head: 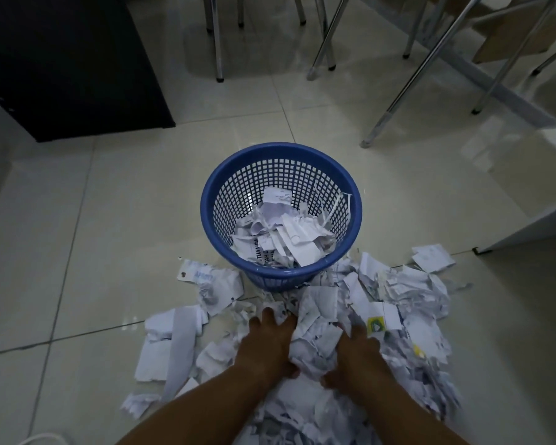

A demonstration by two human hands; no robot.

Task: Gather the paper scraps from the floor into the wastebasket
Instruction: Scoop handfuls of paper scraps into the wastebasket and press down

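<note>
A blue lattice wastebasket (207, 200) stands on the tiled floor, partly filled with torn white paper. A heap of paper scraps (408, 303) spreads on the floor in front of it and to the right. My left hand (267, 345) and my right hand (357, 358) press from both sides on one crumpled bunch of scraps (315, 335) low on the pile, just before the basket. The fingers of both hands are partly buried in the paper.
A black cabinet (71, 65) stands at the back left. Metal chair and table legs (408, 91) cross the back right. A pale panel edge (527, 226) runs along the right. More loose scraps (170, 345) lie at the left.
</note>
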